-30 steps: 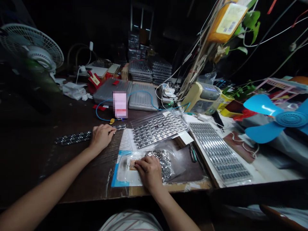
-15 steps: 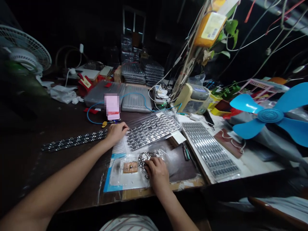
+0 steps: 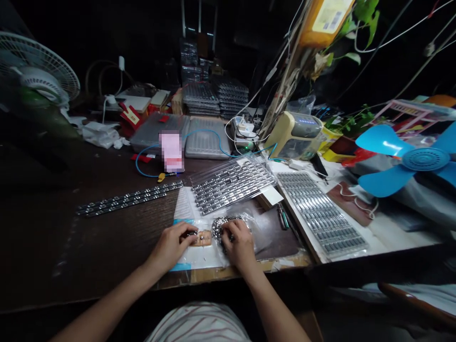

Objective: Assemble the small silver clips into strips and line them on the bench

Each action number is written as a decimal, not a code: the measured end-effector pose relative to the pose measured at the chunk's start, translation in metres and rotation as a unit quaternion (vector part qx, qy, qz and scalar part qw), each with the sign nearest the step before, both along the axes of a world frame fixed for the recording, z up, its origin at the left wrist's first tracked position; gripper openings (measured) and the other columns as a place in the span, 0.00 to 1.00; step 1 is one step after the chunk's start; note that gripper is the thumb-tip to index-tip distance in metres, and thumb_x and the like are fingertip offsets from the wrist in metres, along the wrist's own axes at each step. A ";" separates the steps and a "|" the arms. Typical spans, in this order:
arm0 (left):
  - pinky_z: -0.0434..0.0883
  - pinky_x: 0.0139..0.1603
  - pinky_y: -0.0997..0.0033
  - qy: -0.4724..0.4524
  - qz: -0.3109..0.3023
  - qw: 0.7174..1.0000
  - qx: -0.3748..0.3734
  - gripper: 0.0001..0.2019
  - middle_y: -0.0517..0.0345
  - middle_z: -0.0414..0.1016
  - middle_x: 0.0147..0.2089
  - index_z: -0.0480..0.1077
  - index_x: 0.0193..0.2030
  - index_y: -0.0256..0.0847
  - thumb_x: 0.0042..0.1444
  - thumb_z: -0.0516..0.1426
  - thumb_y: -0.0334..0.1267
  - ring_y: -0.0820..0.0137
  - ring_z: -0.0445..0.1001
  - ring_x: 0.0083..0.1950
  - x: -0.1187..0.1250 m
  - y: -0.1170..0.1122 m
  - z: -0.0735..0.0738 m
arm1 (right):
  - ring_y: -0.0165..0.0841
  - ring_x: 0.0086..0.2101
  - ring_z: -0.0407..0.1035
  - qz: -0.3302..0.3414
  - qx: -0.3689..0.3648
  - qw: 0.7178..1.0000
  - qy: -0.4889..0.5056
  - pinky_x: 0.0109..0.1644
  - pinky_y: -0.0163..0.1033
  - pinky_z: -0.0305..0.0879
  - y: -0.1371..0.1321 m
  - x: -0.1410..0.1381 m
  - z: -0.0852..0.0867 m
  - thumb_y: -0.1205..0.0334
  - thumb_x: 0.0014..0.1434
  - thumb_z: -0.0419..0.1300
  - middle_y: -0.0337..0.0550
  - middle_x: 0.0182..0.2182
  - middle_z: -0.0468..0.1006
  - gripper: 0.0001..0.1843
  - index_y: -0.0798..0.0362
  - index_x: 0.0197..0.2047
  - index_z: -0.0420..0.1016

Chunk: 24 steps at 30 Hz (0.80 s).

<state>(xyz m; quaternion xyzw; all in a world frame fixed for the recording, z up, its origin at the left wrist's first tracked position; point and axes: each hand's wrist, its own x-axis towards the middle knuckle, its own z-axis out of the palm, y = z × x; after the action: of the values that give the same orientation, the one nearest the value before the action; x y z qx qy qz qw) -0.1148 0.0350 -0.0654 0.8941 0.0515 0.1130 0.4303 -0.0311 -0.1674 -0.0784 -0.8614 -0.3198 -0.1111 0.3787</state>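
Observation:
My left hand point(image 3: 173, 244) is closed in a pinch at the left edge of a small brown block point(image 3: 204, 238). A small dark metal piece point(image 3: 193, 232) shows at its fingertips. The block sits on a white sheet with blue edges point(image 3: 199, 259). To its right, my right hand point(image 3: 241, 241) reaches with curled fingers into a pile of small shiny metal parts point(image 3: 220, 223) on clear plastic; what its fingertips hold is hidden. Beyond the hands lies a clear tray with rows of dark, shiny pieces point(image 3: 231, 186). Several similar rows point(image 3: 128, 198) lie on the table to the left.
A long tray of metal pieces point(image 3: 320, 213) rests on the white board at right, with a blue fan point(image 3: 426, 159) beyond it. Green-handled tools point(image 3: 283, 217) lie near the board's edge. A phone point(image 3: 171, 151) stands behind, near a cream machine point(image 3: 294, 135).
My left hand has moved from the near-left corner of the clear tray toward me, down to the brown block. The right hand stays at the metal pile. The view has shifted slightly.

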 end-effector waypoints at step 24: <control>0.70 0.40 0.70 -0.042 -0.016 0.995 0.093 0.05 0.56 0.75 0.36 0.77 0.36 0.43 0.57 0.58 0.36 0.67 0.74 0.39 0.000 -0.016 -0.014 | 0.34 0.37 0.72 0.040 0.059 0.997 0.026 0.42 0.38 0.67 -0.003 0.003 0.000 0.64 0.62 0.56 0.43 0.35 0.79 0.07 0.50 0.37 0.76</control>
<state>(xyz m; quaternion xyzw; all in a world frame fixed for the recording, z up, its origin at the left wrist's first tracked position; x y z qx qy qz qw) -0.1149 0.0189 -0.0796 0.9256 0.0087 0.1477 0.3484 -0.0286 -0.1708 -0.0788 -0.8266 -0.3367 -0.0926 0.4413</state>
